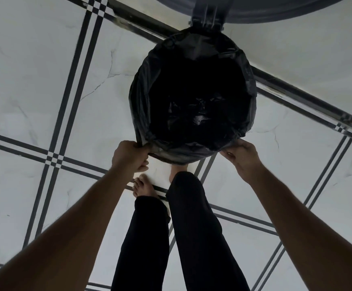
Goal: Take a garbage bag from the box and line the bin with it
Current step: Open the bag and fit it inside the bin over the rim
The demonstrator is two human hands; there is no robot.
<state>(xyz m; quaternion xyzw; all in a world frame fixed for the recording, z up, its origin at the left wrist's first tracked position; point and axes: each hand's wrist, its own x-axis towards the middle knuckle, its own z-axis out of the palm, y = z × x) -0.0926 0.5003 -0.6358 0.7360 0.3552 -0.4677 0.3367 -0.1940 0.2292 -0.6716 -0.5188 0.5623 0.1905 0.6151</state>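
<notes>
From where I stand, the person is bent right over the bin (248,131), looking straight down into it, both arms stretched out and down to its near rim.

On the left, the left hand (128,157) is clenched around a fold of the black garbage bag (143,89) at the near-left edge of the rim. The fingers curl under and the knuckles face up, so I'd judge it is dragging the overhanging plastic down the outside of the bin to seat it. The forearm runs long and nearly straight from the lower-left corner.

In the middle, the bag already sits inside the bin, its mouth folded outward all the way round the rim and its crumpled bottom lying deep in the dark well. The lid (254,9) stands tipped open on its hinge at the far side, which keeps the opening free for the work. Below the bin, 2 bare feet and dark trouser legs stand close against it on the pale tiled floor (34,80), 1 foot partly tucked under the bin's edge.

On the right, the right hand (243,158) grasps the bag's skirt at the near-right edge, thumb on top and fingers wrapped beneath, mirroring the other. Pulling both sides together should keep the liner even. The lining looks almost finished.
</notes>
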